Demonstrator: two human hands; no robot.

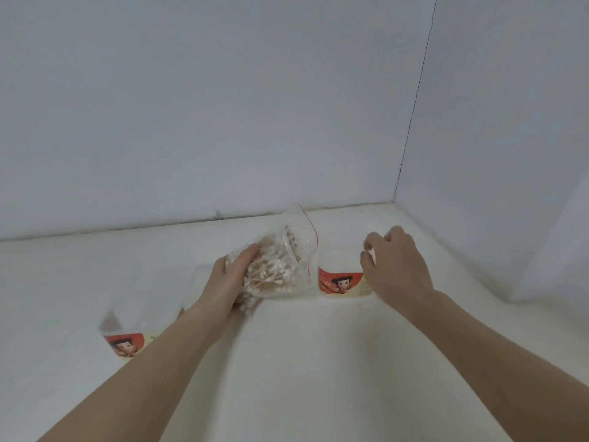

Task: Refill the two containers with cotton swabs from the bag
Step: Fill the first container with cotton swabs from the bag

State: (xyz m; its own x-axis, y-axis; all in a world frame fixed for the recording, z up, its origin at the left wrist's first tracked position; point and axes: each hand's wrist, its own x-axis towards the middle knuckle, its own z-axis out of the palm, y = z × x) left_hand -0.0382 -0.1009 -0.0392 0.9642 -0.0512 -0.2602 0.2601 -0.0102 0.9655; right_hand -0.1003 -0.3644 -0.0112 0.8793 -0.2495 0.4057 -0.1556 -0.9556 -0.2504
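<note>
Your left hand [234, 275] holds the bag [280, 263]. Your fingers curl around its lower end and your thumb lies on top. The bag is clear plastic with a red strip along its mouth. It is full of cotton swabs [271, 272] with white tips and pale sticks. The bag leans so that its mouth points up and to the right, toward the right container [342, 280].

Your right hand [396, 266] is over the top of the right container. Your fingers bend down at its rim, but you cannot tell if they pinch it or only touch it, because the container is clear and very hard to see. It has a red and cream label with a cartoon face. It stands on the white table [302, 362], just beside the bag.

The left container [127, 336] stands on the table near your left arm, well apart from the other one. It has the same label. It is also clear and blurry.

Behind the table are plain white walls [207, 106] that meet in a corner on the right.
</note>
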